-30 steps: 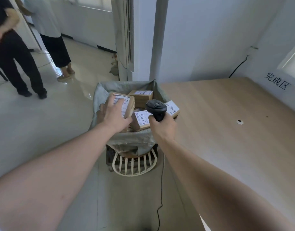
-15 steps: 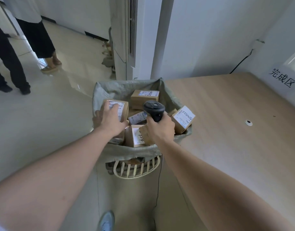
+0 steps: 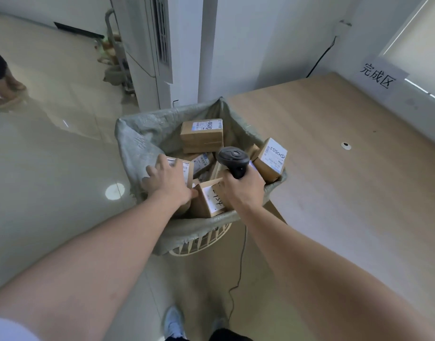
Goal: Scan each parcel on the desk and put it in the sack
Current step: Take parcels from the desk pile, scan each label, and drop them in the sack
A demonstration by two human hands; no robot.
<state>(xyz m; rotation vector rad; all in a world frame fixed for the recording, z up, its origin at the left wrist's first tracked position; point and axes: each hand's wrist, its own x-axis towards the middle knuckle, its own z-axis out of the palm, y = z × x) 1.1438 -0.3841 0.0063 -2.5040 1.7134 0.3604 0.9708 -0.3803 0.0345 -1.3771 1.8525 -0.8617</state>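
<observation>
Five parcels show in the sack (image 3: 147, 141). Left hand (image 3: 171, 182) now lowers one parcel (image 3: 185, 168) deeper; right hand (image 3: 243, 190) grips the scanner (image 3: 233, 159).

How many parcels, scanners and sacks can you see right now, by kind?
Cardboard parcels in the sack: 5 visible, at under the left hand, and; more may be hidden.
Scanner, held by the right hand: 1
Sack: 1
Total: 7
</observation>
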